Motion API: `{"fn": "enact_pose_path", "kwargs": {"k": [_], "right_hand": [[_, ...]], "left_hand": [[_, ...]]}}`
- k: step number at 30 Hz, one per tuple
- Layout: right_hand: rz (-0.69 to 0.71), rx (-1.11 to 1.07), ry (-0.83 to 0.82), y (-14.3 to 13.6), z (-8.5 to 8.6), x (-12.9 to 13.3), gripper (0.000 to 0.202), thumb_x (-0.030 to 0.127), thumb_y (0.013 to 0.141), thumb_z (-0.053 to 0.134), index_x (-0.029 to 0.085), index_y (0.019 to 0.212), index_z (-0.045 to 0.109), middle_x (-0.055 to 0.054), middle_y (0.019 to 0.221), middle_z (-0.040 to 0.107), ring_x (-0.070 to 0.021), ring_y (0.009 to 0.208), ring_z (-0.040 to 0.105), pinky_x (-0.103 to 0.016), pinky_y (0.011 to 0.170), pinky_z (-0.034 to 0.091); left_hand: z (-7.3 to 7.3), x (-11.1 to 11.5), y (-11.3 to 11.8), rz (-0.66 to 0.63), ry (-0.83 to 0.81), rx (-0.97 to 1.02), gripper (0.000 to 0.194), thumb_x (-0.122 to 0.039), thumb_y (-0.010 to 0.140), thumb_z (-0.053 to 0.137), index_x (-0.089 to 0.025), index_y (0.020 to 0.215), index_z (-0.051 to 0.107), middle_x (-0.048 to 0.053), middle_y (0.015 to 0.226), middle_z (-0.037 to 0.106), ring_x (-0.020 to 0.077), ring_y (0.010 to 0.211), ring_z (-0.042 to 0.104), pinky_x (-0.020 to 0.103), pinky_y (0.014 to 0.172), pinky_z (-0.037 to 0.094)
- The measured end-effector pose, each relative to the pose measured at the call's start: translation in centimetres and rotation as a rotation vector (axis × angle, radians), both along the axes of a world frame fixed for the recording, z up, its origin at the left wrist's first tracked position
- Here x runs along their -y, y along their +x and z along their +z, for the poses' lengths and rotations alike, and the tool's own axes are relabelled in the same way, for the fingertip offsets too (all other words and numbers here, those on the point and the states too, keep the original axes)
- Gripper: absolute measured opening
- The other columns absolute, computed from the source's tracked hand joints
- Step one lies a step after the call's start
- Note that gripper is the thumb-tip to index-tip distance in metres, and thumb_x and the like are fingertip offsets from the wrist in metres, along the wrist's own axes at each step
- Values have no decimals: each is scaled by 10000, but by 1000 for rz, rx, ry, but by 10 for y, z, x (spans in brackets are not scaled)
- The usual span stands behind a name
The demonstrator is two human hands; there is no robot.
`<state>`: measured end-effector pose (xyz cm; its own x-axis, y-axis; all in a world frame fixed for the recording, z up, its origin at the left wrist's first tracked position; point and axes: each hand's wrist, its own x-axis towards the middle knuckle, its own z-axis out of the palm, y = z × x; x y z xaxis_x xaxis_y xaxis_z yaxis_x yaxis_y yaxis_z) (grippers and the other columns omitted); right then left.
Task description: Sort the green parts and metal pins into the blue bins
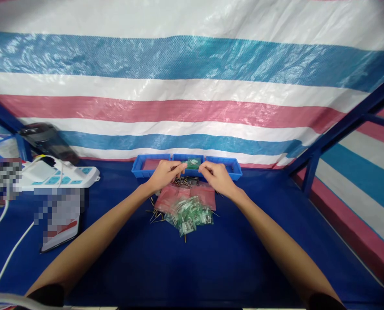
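Note:
Between my two hands is a small green plastic bag [193,162] with pale markings or contents, in front of the middle blue bin [188,156]. My left hand [166,173] pinches the bag's left edge, and the fingers of my right hand [216,175] are closed at its right edge. Just below them lie thin metal bits [185,181], partly covered by red plastic bags [205,196]. Nearer to me is a heap of clear green bags [193,214] with small metal pieces inside. A few loose bits [155,215] stick out at its left.
A left blue bin [138,165] holds something red; a right blue bin [235,168] stands beside the middle one. At left are a white power strip [88,176] with cables, a flat phone-like device [64,232] and a dark bottle-like object [49,140]. Striped sheeting [192,112] hangs behind.

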<state>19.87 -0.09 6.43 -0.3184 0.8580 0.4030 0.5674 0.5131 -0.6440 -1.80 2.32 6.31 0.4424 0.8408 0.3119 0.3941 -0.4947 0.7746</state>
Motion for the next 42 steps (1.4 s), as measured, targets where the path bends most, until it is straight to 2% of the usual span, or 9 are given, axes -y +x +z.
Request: {"fn": "enact_pose_path", "kwargs": {"k": [3, 6, 9, 13, 16, 19, 24, 33, 42], "right_hand": [[-286, -24, 73, 18, 8, -8, 282, 273, 913, 407, 158, 784, 630, -11, 624, 601, -133, 555, 523, -229, 574, 365], [-574, 237, 84, 36, 14, -16, 288, 288, 905, 435, 154, 811, 672, -66, 683, 654, -189, 651, 596, -260, 615, 382], [-689, 490, -14, 44, 15, -20, 286, 310, 893, 472, 140, 889, 701, -131, 776, 693, -250, 774, 644, -288, 651, 408], [-495, 605, -96, 38, 11, -19, 257, 310, 891, 495, 171, 937, 707, -111, 856, 716, -246, 834, 663, -298, 703, 448], [-308, 734, -205, 34, 11, -14, 198, 285, 853, 557, 175, 885, 718, -113, 901, 717, -250, 864, 671, -307, 728, 473], [-253, 932, -330, 34, 11, -9, 223, 284, 783, 649, 126, 925, 718, -178, 957, 702, -312, 913, 669, -348, 722, 499], [-168, 1049, -453, 29, 1, -10, 323, 205, 708, 692, 76, 1004, 700, -229, 1008, 689, -336, 929, 676, -364, 705, 527], [-104, 859, -663, 29, -17, -18, 110, 155, 751, 614, 70, 714, 672, -80, 520, 651, -170, 437, 627, -251, 482, 501], [-131, 543, -715, 35, -26, -23, 187, 86, 730, 616, 104, 547, 583, -47, 411, 593, -144, 367, 584, -219, 377, 488]], "left_hand": [[2, -1, -1, 56, 18, 25, 296, -372, 896, 515, -162, 689, 538, -38, 511, 527, 63, 409, 440, 202, 442, 338], [5, -1, -2, 111, 130, -15, 353, -347, 902, 493, -176, 599, 438, -42, 474, 460, 71, 431, 401, 222, 457, 312], [5, -1, -3, 145, 237, -60, 481, -370, 891, 507, -179, 494, 314, -42, 432, 345, 77, 440, 327, 250, 454, 257], [2, -1, -2, 105, 127, -36, 558, -433, 869, 538, -185, 437, 287, -43, 380, 311, 74, 397, 311, 258, 424, 248], [1, 0, 0, 33, 19, 30, 371, -402, 865, 555, -180, 575, 488, -30, 480, 504, 77, 420, 445, 230, 452, 347], [2, 0, 1, 20, 19, 83, 222, -371, 855, 577, -178, 748, 558, -28, 578, 584, 78, 451, 511, 215, 491, 398], [6, 3, -1, 81, 146, -16, 507, -378, 922, 480, -166, 463, 453, -15, 407, 501, 77, 421, 459, 224, 497, 371], [4, 2, -2, 58, 116, 16, 477, -378, 913, 505, -167, 485, 517, -13, 430, 554, 68, 425, 474, 207, 474, 379], [6, 2, -2, 52, 111, 24, 475, -381, 909, 510, -168, 485, 515, -6, 434, 554, 75, 430, 478, 213, 479, 383]]}}
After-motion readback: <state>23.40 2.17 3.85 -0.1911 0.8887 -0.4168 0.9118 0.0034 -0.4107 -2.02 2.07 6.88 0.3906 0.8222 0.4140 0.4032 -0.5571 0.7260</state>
